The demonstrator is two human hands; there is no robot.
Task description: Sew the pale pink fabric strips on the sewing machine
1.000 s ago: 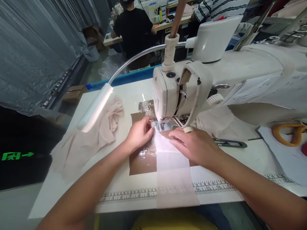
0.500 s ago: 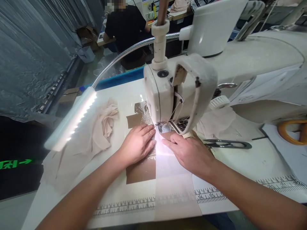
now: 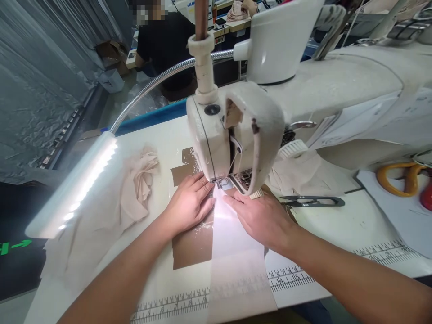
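Note:
A pale pink fabric piece (image 3: 238, 270) runs from the table's front edge up under the presser foot of a white sewing machine (image 3: 232, 130). My left hand (image 3: 189, 202) lies open and flat left of the needle area, fingertips close to the foot at the fabric's left edge. Brown tape (image 3: 193, 247) on the table shows beneath and around it. My right hand (image 3: 263, 218) rests on the fabric right of the foot, its fingers partly curled and thumb side pressed to the fabric. The undersides of these fingers are hidden.
Crumpled beige fabric (image 3: 138, 184) lies left, below a lit lamp (image 3: 76, 193). Black thread snips (image 3: 312, 201) and orange-handled scissors (image 3: 398, 180) lie right. More beige fabric (image 3: 303, 173) sits behind the snips. A printed ruler (image 3: 177, 307) lines the front edge. A person (image 3: 168, 42) sits beyond.
The view has shifted, so the machine and table appear further left. Both hands keep nearly the same places beside the presser foot. Little movement of the fabric can be made out.

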